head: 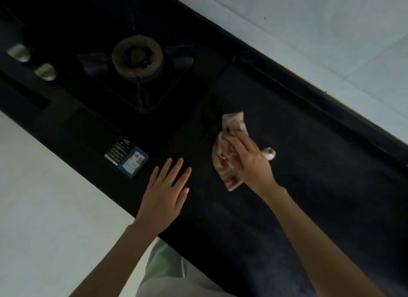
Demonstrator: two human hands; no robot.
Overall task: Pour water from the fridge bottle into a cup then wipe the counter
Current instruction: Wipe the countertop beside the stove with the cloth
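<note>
Stage: wiping is judged to be under way; neither bottle nor cup is seen in the head view, so the pouring cannot be checked from here.
Cloth: a crumpled cloth, pale with reddish printed patches, is spread on the black counter, to the right of the gas burner and well apart from it; one corner sticks out beyond the hand on the far side.
Right hand: the right hand is laid on top of the cloth; the fingers are curled down into the folds and clamped on the fabric, which is pressed against the counter.
Left hand: the left hand is laid flat on the counter near its front edge; the fingers are straight and slightly apart, nothing is held; it is judged to serve as a brace.
Nearby: a small blue-edged card lies just beside a printed label at the stove's front corner, near the left fingertips; two metal knobs are seen at far left.
Handling: the cloth is judged light, soft and limp; it will bunch and fold under a push rather than slide as one piece; it is best gathered in the middle under the palm, with loose corners tucked in so that none drags toward the burner.
Surface: the counter is dark and matt; whether it is wet cannot be told.
</note>
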